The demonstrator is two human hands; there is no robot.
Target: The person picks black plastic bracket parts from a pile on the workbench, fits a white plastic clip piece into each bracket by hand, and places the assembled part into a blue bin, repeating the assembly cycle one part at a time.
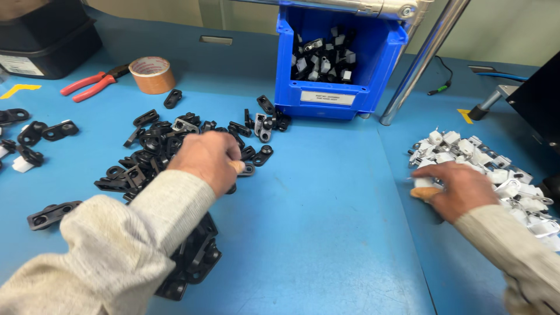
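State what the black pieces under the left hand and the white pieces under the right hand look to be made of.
Black pieces: most likely moulded plastic, matt with a dull sheen and rounded eyelets. White pieces: white plastic blocks, apparently fitted with bright metal clips, judging by the silvery glints. Left hand and right hand each rest on their pile.

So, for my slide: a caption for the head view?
Left hand in black clips, right hand in white clips.

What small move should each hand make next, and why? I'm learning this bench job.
Probably close the fingers and lift one piece from each pile. The left hand rests fingers-down on the black clips, the right hand on the white clips. Neither hand clearly holds a piece yet.
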